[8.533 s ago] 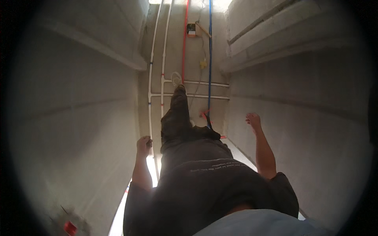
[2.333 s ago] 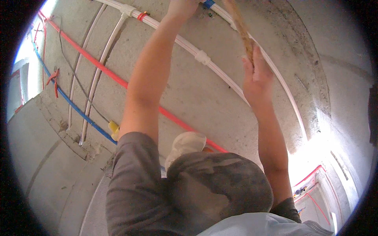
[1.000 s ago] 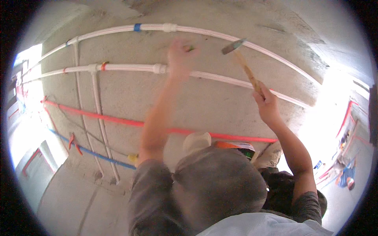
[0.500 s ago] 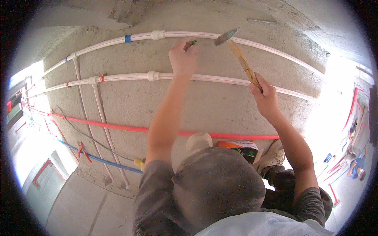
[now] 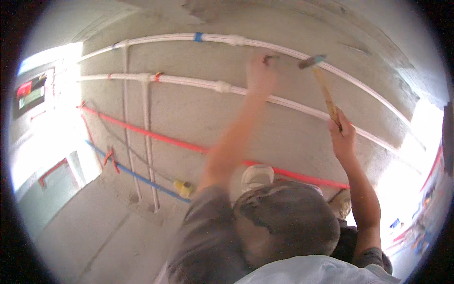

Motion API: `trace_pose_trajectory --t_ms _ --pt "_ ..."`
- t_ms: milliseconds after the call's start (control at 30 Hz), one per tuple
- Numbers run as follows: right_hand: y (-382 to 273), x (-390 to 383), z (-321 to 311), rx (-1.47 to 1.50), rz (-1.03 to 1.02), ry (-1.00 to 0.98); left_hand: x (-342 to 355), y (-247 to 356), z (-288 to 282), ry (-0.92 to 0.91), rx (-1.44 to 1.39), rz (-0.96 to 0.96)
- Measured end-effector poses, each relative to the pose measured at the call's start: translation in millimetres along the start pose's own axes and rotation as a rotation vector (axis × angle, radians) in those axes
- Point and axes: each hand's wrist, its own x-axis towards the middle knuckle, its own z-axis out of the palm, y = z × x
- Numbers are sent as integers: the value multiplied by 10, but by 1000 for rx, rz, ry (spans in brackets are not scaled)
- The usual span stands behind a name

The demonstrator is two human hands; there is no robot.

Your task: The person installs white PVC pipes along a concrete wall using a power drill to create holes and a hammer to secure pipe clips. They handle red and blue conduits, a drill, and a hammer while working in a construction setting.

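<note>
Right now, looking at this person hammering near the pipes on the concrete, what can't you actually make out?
- What the left hand pinches against the concrete: too small and blurred in the head view.
- The hammer head: smeared by motion, so its shape and whether it touches anything is unclear.
- Part of the red pipe: hidden behind the forearm and head.
- The right edge: washed out by glare, bright clutter there unreadable.
</note>
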Motion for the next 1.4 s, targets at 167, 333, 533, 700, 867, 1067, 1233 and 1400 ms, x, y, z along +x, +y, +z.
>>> trace_pose_trajectory --t_ms 167,333,533,700,867,1067,1233,1400 --pt "-58 17 13 62 -72 18 -16 102 -112 86 -66 126" --pt "-136 3 -7 22 29 -39 -4 58 -83 28 62 135" --pt "15 -1 169 41 -86 81 -11 75 -124 113 -114 157" --pt "-13 14 169 116 -6 31 -18 125 -168 72 -41 86" --pt "-49 17 77 59 10 -3 -52 332 -154 68 33 9" --pt "-347 12 -13 17 -29 -29 0 164 -196 44 48 -50" --pt "-347 26 -25 -30 -39 -19 32 136 -107 11 161 36" --pt "-427 38 -15 -41 -5 -38 24 167 -54 38 205 110"
